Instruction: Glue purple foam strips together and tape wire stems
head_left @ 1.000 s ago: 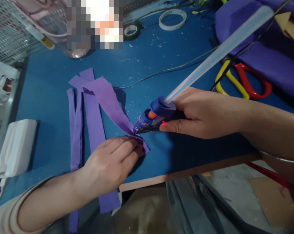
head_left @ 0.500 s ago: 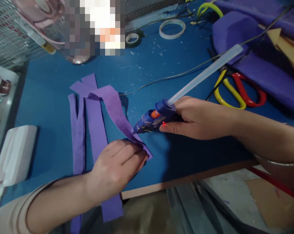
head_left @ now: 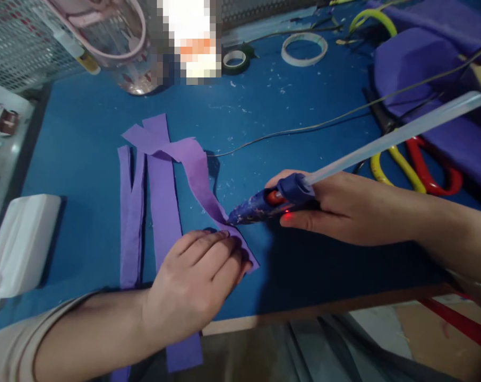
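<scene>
My left hand (head_left: 203, 276) is closed on the lower end of a curling purple strip (head_left: 196, 178), near the table's front edge. My right hand (head_left: 336, 209) grips a blue glue gun (head_left: 260, 204), its red light glowing beside my thumb. The gun's nozzle touches the strip just above my left fingers. A long translucent glue stick (head_left: 395, 138) juts out of the gun's back. Under my left wrist passes a wide flat purple strip (head_left: 164, 207); left of it lies a narrow folded purple strip (head_left: 131, 239).
A white power bank (head_left: 25, 244) lies at the left. Tape rolls (head_left: 304, 49) and a clear cup (head_left: 139, 74) stand at the back. Scissors with red and yellow handles (head_left: 435, 170) and purple material (head_left: 419, 69) are at the right. A thin wire (head_left: 296, 130) crosses the blue table (head_left: 85, 116).
The camera view has shifted slightly. The glue gun has tilted, its glue stick now lying lower and further right. My left hand still holds the strip.
</scene>
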`<state>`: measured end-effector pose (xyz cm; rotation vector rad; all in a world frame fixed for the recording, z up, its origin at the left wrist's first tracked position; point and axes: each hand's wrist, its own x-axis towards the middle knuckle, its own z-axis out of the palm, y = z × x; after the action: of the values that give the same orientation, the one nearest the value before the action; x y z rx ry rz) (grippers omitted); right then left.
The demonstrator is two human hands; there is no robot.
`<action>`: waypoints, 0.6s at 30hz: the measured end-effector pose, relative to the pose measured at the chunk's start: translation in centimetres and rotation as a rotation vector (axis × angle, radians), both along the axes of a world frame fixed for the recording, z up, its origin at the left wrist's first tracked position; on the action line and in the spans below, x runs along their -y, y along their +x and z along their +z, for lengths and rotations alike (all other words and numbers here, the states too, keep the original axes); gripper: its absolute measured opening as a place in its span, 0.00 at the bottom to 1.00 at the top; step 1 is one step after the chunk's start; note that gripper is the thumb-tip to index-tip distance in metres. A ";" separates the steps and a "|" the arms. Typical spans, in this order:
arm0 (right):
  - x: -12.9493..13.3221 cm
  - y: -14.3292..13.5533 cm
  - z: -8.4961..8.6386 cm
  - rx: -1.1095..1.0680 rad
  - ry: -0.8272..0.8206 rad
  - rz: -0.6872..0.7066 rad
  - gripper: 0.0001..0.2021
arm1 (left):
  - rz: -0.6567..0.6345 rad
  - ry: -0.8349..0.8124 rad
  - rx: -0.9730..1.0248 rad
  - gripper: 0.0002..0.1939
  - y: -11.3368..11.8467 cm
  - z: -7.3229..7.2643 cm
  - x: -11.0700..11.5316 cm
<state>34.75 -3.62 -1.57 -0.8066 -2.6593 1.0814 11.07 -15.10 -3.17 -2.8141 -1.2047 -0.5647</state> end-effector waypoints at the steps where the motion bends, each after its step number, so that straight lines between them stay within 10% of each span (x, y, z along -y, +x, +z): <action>1: 0.1 0.1 -0.2 -0.003 -0.003 -0.003 0.13 | 0.002 -0.009 -0.001 0.04 0.0 0.1 0.0; 18: 0.5 -0.5 -0.9 -0.048 0.040 -0.103 0.12 | 0.067 -0.066 -0.051 0.06 0.0 0.1 -0.4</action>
<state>34.24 -4.11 -2.48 -0.8877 -2.5605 1.0060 11.03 -14.72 -3.07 -2.8103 -1.3269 -0.4549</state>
